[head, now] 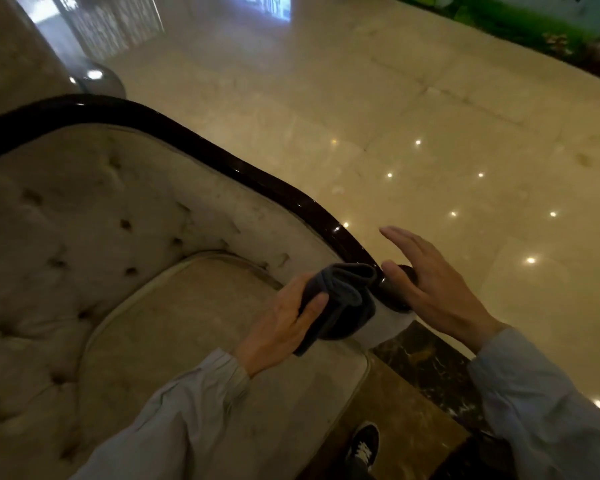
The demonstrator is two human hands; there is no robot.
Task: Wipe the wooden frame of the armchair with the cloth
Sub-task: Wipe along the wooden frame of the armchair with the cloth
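Your left hand point(284, 317) grips the folded dark grey cloth point(340, 299) against the armrest end of the glossy dark wooden frame point(257, 178). Your right hand point(430, 289), fingers spread and empty, rests beside it. The rail curving beyond looks unwiped.
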